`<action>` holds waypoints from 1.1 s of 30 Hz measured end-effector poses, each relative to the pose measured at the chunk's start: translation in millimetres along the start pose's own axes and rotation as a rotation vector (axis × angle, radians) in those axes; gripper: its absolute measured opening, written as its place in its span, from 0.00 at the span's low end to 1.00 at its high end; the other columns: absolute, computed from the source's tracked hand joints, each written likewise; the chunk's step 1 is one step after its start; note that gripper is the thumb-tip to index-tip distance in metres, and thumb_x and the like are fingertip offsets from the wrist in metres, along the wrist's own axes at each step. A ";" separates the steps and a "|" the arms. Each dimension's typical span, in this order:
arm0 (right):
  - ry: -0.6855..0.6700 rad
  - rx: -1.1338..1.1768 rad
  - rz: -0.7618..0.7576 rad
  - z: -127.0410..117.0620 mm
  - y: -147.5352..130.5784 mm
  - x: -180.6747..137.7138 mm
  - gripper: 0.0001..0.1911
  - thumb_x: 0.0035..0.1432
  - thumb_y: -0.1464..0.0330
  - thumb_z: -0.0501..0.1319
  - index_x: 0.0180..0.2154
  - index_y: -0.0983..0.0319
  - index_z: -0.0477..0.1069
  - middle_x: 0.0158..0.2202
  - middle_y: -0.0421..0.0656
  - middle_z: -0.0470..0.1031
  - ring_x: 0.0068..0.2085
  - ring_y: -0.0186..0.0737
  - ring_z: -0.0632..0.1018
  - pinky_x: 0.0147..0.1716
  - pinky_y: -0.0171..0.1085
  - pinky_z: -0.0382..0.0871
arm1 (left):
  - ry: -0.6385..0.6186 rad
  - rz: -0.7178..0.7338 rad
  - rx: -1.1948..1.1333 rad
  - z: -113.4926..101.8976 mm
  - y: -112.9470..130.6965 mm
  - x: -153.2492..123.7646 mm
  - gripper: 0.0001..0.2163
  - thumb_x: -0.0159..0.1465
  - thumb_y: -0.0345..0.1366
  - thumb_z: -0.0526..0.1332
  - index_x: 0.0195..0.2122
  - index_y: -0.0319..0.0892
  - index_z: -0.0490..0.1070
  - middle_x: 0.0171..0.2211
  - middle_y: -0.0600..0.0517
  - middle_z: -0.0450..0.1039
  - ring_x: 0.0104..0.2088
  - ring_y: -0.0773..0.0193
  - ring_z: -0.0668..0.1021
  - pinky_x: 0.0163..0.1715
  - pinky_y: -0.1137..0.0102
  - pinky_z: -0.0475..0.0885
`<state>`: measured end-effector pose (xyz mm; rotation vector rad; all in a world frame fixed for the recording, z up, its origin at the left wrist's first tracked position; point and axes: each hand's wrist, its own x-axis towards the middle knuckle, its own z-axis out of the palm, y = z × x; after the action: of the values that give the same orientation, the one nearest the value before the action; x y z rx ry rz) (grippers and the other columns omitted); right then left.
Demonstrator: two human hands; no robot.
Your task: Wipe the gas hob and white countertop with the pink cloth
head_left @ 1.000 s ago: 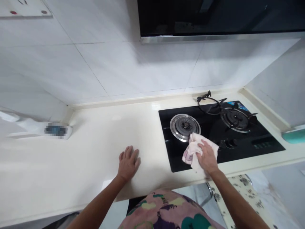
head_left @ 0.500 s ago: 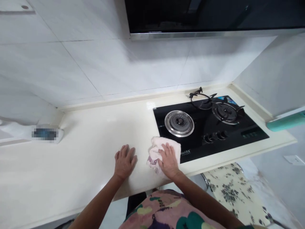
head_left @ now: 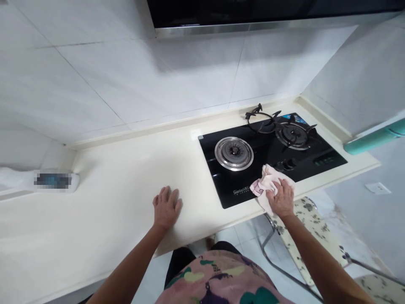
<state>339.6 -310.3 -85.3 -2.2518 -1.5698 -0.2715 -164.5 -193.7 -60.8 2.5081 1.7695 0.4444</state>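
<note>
My left hand [head_left: 166, 207] rests palm down on the cream countertop [head_left: 126, 190], fingers spread and holding nothing. My right hand [head_left: 281, 198] grips a crumpled pale pink cloth [head_left: 267, 181] and presses it against the front edge of the black gas stove [head_left: 230, 190], just below the control knobs [head_left: 285, 164]. Part of the cloth hangs toward the counter's front edge. The left burner [head_left: 234, 153] has no pot stand on it. A loose black pot stand [head_left: 260, 130] leans at the stove's back, beside the right burner [head_left: 292, 136].
A range hood [head_left: 272, 19] overhangs the stove. On the far left lies a white bottle [head_left: 74, 182]. A green roll-shaped object [head_left: 367, 141] juts out at the right wall. Below the counter's right end is a chair with a floral cover [head_left: 319, 240].
My right hand has slid the cloth rightward along the stove's front, from its left corner to below the knobs. My left hand stays on the countertop. The view has shifted slightly.
</note>
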 end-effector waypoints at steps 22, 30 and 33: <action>-0.483 0.340 -0.470 4.7 -444.4 -178.5 0.31 0.66 0.62 0.59 0.68 0.62 0.63 0.74 0.57 0.53 0.74 0.67 0.50 0.68 0.66 0.47 | 0.213 -0.097 -0.411 -81.4 -86.6 -170.7 0.18 0.71 0.35 0.56 0.62 0.45 0.67 0.64 0.40 0.65 0.66 0.50 0.67 0.64 0.50 0.67; -0.401 0.981 -0.408 27.5 -517.2 -180.9 0.25 0.70 0.66 0.46 0.64 0.60 0.64 0.63 0.53 0.68 0.64 0.48 0.69 0.64 0.52 0.64 | 0.142 -0.307 -0.165 -86.9 -122.0 -194.5 0.22 0.71 0.41 0.58 0.65 0.46 0.69 0.69 0.37 0.60 0.69 0.40 0.62 0.64 0.41 0.62; -0.239 0.785 -0.368 33.6 -455.8 -139.8 0.21 0.69 0.62 0.48 0.56 0.59 0.71 0.60 0.52 0.70 0.63 0.52 0.67 0.64 0.59 0.60 | -0.038 -0.476 -0.066 -83.6 -124.3 -190.6 0.32 0.63 0.50 0.66 0.68 0.51 0.66 0.74 0.37 0.53 0.72 0.27 0.53 0.62 0.31 0.55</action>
<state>-137.1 -278.2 -77.3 -1.4240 -1.7873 0.4652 -358.4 -338.3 -44.8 1.9399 2.1986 0.4088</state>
